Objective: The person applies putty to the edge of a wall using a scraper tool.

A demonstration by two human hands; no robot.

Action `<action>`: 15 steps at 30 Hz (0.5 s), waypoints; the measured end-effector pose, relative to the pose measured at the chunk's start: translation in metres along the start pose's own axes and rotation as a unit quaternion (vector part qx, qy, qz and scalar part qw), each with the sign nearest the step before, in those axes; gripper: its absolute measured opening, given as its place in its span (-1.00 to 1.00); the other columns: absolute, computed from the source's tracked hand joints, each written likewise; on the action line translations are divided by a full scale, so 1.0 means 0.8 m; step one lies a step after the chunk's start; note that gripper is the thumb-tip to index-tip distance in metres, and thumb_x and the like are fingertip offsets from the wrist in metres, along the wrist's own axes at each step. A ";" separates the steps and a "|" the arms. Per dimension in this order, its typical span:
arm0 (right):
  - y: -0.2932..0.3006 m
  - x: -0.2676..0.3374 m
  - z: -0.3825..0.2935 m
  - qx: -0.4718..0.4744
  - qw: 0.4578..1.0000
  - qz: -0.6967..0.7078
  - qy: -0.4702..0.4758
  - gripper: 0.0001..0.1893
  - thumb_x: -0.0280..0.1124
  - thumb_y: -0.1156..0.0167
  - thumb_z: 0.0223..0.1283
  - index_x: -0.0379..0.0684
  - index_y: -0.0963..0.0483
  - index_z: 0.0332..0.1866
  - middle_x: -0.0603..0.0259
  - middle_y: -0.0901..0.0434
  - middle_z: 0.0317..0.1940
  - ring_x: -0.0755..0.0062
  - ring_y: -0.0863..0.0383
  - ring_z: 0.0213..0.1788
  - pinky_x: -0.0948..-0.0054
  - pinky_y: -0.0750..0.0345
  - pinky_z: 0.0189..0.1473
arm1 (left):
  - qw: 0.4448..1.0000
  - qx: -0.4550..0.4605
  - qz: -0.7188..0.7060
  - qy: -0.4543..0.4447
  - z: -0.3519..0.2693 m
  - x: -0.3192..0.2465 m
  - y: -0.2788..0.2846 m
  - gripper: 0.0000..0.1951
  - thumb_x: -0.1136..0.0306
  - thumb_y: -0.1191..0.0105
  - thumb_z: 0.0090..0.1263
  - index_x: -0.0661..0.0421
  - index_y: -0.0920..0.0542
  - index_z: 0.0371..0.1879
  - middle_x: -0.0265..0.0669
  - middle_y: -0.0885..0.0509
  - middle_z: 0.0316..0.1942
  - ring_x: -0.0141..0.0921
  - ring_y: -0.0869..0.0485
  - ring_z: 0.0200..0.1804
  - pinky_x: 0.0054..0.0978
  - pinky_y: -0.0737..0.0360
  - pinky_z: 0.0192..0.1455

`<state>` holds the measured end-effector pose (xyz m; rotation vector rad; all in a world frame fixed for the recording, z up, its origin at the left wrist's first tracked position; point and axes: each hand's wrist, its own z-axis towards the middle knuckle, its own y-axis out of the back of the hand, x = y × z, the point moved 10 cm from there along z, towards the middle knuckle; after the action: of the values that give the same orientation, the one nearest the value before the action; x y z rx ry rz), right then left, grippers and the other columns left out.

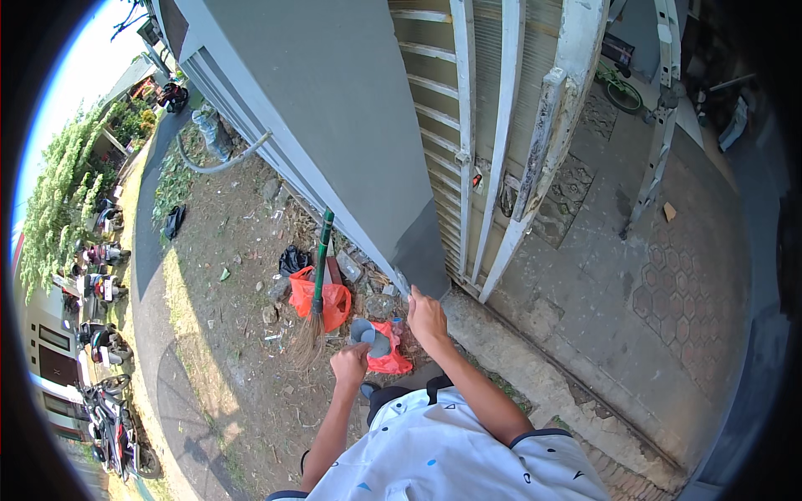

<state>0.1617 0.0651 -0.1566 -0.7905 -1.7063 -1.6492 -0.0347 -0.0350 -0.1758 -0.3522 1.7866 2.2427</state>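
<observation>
My right hand (428,316) is closed around a paintbrush (401,280), its tip against the lower edge of a grey wall pillar (351,106). Darker grey, wet-looking paint covers the pillar's foot. Lower left of it, my left hand (351,364) grips a small container of grey paint (369,339). Behind that container a red plastic bag (391,360) lies on the ground. The brush's bristles are too small to make out clearly.
A green-handled broom (323,250) stands by another red bag (338,302) and rubble. Right of the pillar are a white metal gate (501,150), a floor rail (564,369) and a ladder (655,150). Parked motorcycles (113,413) line the far left.
</observation>
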 end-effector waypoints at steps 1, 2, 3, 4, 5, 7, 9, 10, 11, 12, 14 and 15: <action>0.015 -0.007 0.006 -0.029 1.000 0.007 -0.008 -0.68 -0.39 0.05 0.26 -0.32 -0.43 0.04 -0.19 -0.56 -0.38 -0.16 -0.58 -0.30 0.07 -0.52 -0.24 | 1.000 -0.001 0.001 0.002 0.000 0.001 0.001 -0.93 0.40 -0.14 0.09 -0.05 -0.68 -0.46 -0.36 -0.69 -0.44 -0.33 -0.66 -0.42 -0.38 -0.57 -0.43; 0.025 -0.009 0.013 -0.057 0.998 0.014 -0.016 -0.68 -0.41 0.04 0.25 -0.34 -0.42 0.04 -0.20 -0.56 -0.38 -0.16 -0.57 -0.30 0.07 -0.51 -0.24 | 1.000 -0.002 -0.001 -0.002 0.000 0.001 0.003 -0.92 0.39 -0.14 0.09 -0.05 -0.68 -0.46 -0.36 -0.69 -0.44 -0.33 -0.66 -0.42 -0.38 -0.57 -0.43; 0.026 -0.009 0.021 -0.057 0.998 0.014 -0.016 -0.68 -0.41 0.04 0.25 -0.34 -0.42 0.04 -0.20 -0.56 -0.38 -0.16 -0.57 -0.30 0.07 -0.51 -0.24 | 1.000 -0.002 -0.003 -0.009 0.001 -0.001 0.003 -0.92 0.39 -0.14 0.09 -0.05 -0.68 -0.46 -0.36 -0.69 -0.44 -0.33 -0.66 -0.43 -0.38 -0.57 -0.43; 0.032 -0.011 0.030 -0.079 0.997 0.002 -0.027 -0.65 -0.42 0.05 0.24 -0.34 -0.36 0.09 -0.20 -0.55 -0.35 -0.15 -0.58 -0.28 0.07 -0.53 -0.24 | 1.000 -0.002 -0.003 -0.008 0.000 -0.002 0.004 -0.92 0.39 -0.14 0.09 -0.05 -0.68 -0.46 -0.36 -0.69 -0.44 -0.33 -0.66 -0.43 -0.38 -0.57 -0.43; 0.036 -0.014 0.036 -0.101 0.994 -0.010 -0.038 -0.62 -0.44 0.05 0.23 -0.35 -0.31 0.14 -0.20 -0.54 -0.31 -0.14 -0.58 -0.27 0.06 -0.54 -0.24 | 1.000 -0.002 -0.006 -0.003 -0.002 -0.001 0.006 -0.92 0.39 -0.14 0.09 -0.05 -0.68 -0.46 -0.35 -0.69 -0.44 -0.32 -0.66 -0.43 -0.38 -0.57 -0.43; 0.013 -0.007 0.043 -0.092 0.995 -0.003 -0.037 -0.60 -0.47 0.06 0.21 -0.38 -0.29 0.15 -0.21 -0.53 -0.28 -0.14 -0.58 -0.25 0.08 -0.54 -0.22 | 1.000 0.000 -0.010 -0.005 0.000 -0.005 0.006 -0.92 0.39 -0.14 0.09 -0.05 -0.68 -0.45 -0.35 -0.69 -0.44 -0.32 -0.66 -0.43 -0.39 -0.57 -0.43; -0.025 0.005 0.030 -0.052 0.997 -0.007 -0.062 -0.59 -0.50 0.07 0.19 -0.40 -0.27 0.15 -0.23 -0.53 -0.29 -0.15 -0.58 -0.28 0.08 -0.54 -0.22 | 1.000 0.005 -0.002 0.003 0.000 -0.004 0.004 -0.92 0.40 -0.13 0.09 -0.04 -0.68 -0.45 -0.35 -0.69 -0.43 -0.32 -0.66 -0.43 -0.39 -0.57 -0.43; -0.027 0.012 0.020 -0.061 0.997 0.014 -0.051 -0.63 -0.50 0.06 0.19 -0.44 -0.33 0.09 -0.26 -0.54 -0.34 -0.15 -0.57 -0.28 0.05 -0.51 -0.22 | 1.000 0.005 0.000 0.003 0.001 -0.003 0.005 -0.92 0.40 -0.13 0.09 -0.04 -0.68 -0.45 -0.35 -0.69 -0.43 -0.32 -0.66 -0.43 -0.39 -0.57 -0.43; -0.031 0.008 0.015 -0.062 0.997 0.015 -0.052 -0.63 -0.50 0.06 0.19 -0.44 -0.33 0.09 -0.26 -0.54 -0.34 -0.15 -0.57 -0.28 0.05 -0.51 -0.22 | 1.000 0.006 0.004 0.002 0.002 -0.003 0.006 -0.91 0.41 -0.13 0.09 -0.04 -0.68 -0.45 -0.35 -0.69 -0.43 -0.32 -0.66 -0.43 -0.39 -0.56 -0.43; -0.043 0.008 0.009 -0.020 0.999 0.020 -0.030 -0.61 -0.51 0.07 0.19 -0.44 -0.29 0.13 -0.26 -0.53 -0.31 -0.14 -0.57 -0.26 0.06 -0.52 -0.20 | 1.000 0.008 0.007 0.002 0.000 -0.003 0.005 -0.91 0.41 -0.12 0.09 -0.04 -0.68 -0.45 -0.35 -0.69 -0.43 -0.32 -0.66 -0.43 -0.39 -0.56 -0.43; -0.050 0.005 0.001 0.013 0.999 0.037 0.015 -0.59 -0.50 0.09 0.20 -0.43 -0.26 0.16 -0.26 -0.53 -0.31 -0.13 -0.57 -0.23 0.07 -0.52 -0.19 | 1.000 0.003 -0.001 -0.006 0.000 -0.004 0.006 -0.91 0.42 -0.12 0.09 -0.04 -0.68 -0.45 -0.35 -0.69 -0.43 -0.32 -0.66 -0.43 -0.39 -0.56 -0.43; -0.046 -0.001 0.001 0.012 0.999 0.037 0.014 -0.59 -0.50 0.09 0.20 -0.43 -0.26 0.16 -0.26 -0.53 -0.31 -0.13 -0.57 -0.23 0.07 -0.52 -0.19 | 1.000 -0.007 -0.007 -0.015 0.002 -0.005 0.008 -0.91 0.42 -0.12 0.09 -0.04 -0.68 -0.46 -0.35 -0.69 -0.44 -0.32 -0.66 -0.43 -0.40 -0.56 -0.43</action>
<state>0.1331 0.0645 -0.1803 -0.8050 -1.6561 -1.5798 -0.0331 -0.0349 -0.1681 -0.3311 1.7496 2.2387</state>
